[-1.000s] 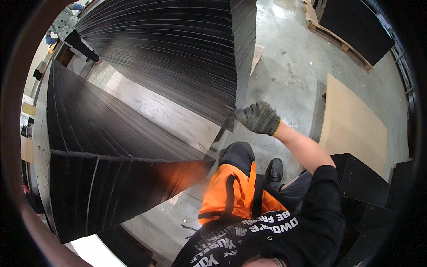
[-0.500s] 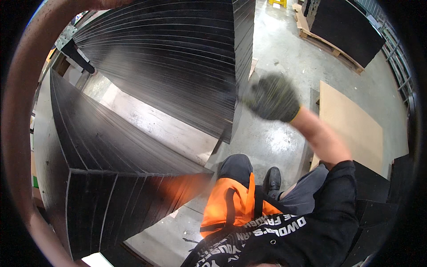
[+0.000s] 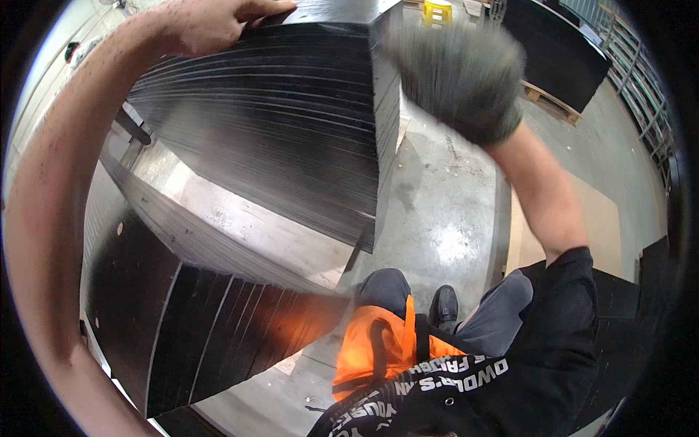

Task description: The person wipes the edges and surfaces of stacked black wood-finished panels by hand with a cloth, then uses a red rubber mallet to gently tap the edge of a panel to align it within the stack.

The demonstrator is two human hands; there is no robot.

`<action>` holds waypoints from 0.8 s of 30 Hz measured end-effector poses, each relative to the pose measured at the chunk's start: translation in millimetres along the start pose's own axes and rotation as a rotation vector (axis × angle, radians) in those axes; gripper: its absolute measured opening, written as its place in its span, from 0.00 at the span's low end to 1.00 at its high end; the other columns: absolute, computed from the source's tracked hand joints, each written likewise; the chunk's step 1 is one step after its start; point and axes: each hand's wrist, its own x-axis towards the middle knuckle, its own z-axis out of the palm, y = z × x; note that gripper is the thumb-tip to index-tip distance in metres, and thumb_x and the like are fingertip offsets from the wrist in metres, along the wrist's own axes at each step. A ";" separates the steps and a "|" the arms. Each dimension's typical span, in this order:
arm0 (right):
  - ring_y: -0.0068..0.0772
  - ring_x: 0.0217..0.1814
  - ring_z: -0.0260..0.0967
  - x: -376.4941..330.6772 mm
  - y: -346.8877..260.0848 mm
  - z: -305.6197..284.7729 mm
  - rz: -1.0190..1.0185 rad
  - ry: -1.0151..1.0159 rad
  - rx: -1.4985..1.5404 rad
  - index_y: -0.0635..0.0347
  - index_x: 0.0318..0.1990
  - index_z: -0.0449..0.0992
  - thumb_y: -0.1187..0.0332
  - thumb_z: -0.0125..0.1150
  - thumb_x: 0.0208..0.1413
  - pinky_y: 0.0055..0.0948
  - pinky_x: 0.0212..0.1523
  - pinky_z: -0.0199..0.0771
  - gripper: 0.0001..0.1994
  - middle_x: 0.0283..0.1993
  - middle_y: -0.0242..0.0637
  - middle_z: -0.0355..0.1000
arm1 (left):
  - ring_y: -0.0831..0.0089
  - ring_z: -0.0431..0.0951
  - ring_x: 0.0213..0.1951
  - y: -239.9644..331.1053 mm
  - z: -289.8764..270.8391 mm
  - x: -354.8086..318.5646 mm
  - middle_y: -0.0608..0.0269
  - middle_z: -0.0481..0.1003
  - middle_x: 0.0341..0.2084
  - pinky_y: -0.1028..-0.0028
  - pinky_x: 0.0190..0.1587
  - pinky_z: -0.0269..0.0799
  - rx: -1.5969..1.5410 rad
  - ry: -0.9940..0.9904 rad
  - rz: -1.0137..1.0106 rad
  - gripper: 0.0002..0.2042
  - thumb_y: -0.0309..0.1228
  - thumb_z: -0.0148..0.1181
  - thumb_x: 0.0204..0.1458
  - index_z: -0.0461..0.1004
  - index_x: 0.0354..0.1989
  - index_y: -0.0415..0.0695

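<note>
- Moved farther away since earlier: gloved right grip (image 3: 460, 80), blurred by the right end of the far stack (image 3: 269, 120); its closure and contents cannot be told.
- Left grip (image 3: 237, 20): bare, fingers bent at that stack's top edge, hold unclear.
- Near stack (image 3: 196, 331): left.

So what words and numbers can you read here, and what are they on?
Black shirt: large white lettering, upside down in this view and partly folded; I won't copy its words.
Black panels: no lettering I can make out.
Distant yellow object: any marking is too small to read.
</note>
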 end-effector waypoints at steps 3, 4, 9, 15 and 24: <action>0.29 0.43 0.72 4.5 17.7 -15.5 0.107 0.103 0.431 0.57 0.52 0.75 0.60 0.56 0.60 0.30 0.35 0.73 0.16 0.42 0.38 0.72 | 0.70 0.75 0.49 19.6 8.6 9.3 0.54 0.76 0.52 0.69 0.56 0.68 -0.105 0.015 -0.075 0.33 0.11 0.43 0.53 0.62 0.68 0.51; 0.29 0.44 0.72 -5.1 -2.8 -4.9 0.033 -0.006 0.053 0.57 0.52 0.75 0.57 0.56 0.61 0.31 0.38 0.74 0.17 0.42 0.39 0.72 | 0.60 0.72 0.55 20.3 8.4 5.8 0.45 0.72 0.53 0.63 0.67 0.60 -0.139 0.013 -0.115 0.33 0.11 0.38 0.51 0.64 0.67 0.49; 0.25 0.25 0.71 -75.7 -88.7 24.1 -0.278 -0.348 -0.326 0.58 0.45 0.75 0.63 0.56 0.55 0.32 0.27 0.69 0.13 0.31 0.33 0.72 | 0.62 0.73 0.58 35.1 3.5 5.9 0.48 0.73 0.56 0.64 0.68 0.60 -0.130 0.023 -0.128 0.36 0.10 0.40 0.45 0.64 0.67 0.48; 0.30 0.35 0.73 33.4 4.3 0.6 -0.007 0.276 -0.082 0.54 0.45 0.75 0.63 0.58 0.56 0.31 0.28 0.73 0.11 0.37 0.35 0.74 | 0.63 0.74 0.56 35.7 -5.4 -5.7 0.49 0.74 0.55 0.65 0.65 0.62 -0.181 -0.027 -0.130 0.38 0.09 0.43 0.44 0.61 0.68 0.50; 0.33 0.25 0.70 -105.4 -115.0 47.1 -0.199 -0.317 0.050 0.52 0.46 0.77 0.61 0.59 0.50 0.36 0.25 0.70 0.15 0.22 0.31 0.69 | 0.65 0.74 0.54 29.1 -1.1 1.2 0.55 0.75 0.50 0.60 0.69 0.60 -0.147 -0.007 -0.138 0.49 0.17 0.53 0.25 0.60 0.69 0.52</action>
